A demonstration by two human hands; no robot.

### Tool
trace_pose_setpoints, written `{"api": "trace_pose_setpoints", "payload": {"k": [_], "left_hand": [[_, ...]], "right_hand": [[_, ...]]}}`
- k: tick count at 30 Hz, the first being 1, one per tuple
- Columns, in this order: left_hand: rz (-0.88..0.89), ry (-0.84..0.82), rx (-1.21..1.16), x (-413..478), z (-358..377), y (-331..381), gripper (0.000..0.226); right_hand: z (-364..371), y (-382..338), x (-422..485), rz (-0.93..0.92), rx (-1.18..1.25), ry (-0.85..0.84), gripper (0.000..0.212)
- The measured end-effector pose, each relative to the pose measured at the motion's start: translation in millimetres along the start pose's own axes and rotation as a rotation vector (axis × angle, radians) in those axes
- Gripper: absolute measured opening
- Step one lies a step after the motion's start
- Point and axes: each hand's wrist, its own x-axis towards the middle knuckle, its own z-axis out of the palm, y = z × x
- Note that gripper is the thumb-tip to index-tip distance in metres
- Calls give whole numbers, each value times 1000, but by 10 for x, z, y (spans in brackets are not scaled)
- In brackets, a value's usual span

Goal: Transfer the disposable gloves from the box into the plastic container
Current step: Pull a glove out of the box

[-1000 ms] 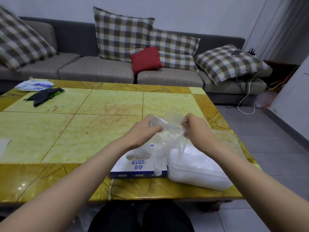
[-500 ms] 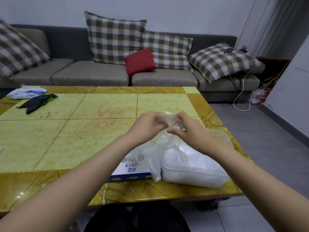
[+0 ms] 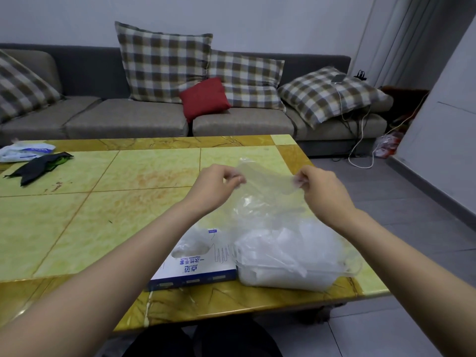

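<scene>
A clear disposable glove (image 3: 266,188) is stretched flat in the air between both hands. My left hand (image 3: 216,185) pinches its left edge and my right hand (image 3: 322,189) pinches its right edge. Below them, near the table's front edge, lies the white and blue glove box (image 3: 198,264) with more gloves showing in its oval opening. Right beside the box sits the clear plastic container (image 3: 288,271), heaped with crumpled clear gloves that partly hide its rim.
The yellow tiled table (image 3: 103,202) carries a black cloth (image 3: 38,167) and a white plastic packet (image 3: 24,150) at its far left. A grey sofa (image 3: 123,119) with checked pillows and a red cushion (image 3: 204,97) stands behind. Cables trail on the floor at the right.
My hands were close together, bunching the glove; now they have moved apart and the glove is spread wide between them, held higher above the container.
</scene>
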Motion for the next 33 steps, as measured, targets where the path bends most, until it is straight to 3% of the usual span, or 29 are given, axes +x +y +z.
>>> {"api": "trace_pose_setpoints", "payload": {"k": [5,10,12,21,24,27,30,33], "left_hand": [[87,112,-67,148,56,200,20],[109,33,-104,204,117,287,13],[89,18,-107,190,125,247,13],[87,87,245,-118,-28,-480,37],[91,-94,500,-361,28,-809,38],[167,-392,780,-571,178,-1044,32],[56,-574,750,-664,265,-1078,17],[-108,-690,641,-704,303,-1022,23]], "right_hand": [[-210,23,76,-34,94,190,19],[-125,60,16,-57,132,51,6],[-71,67,-1,-59,132,-1,25],[183,-218,-75,-33,137,-60,17],[310,-350,-126,-59,152,-103,20],[410,-442,-175,-80,154,-135,20],[475,-484,-214,-85,116,-159,19],[501,-488,-227,-88,71,-171,19]]}}
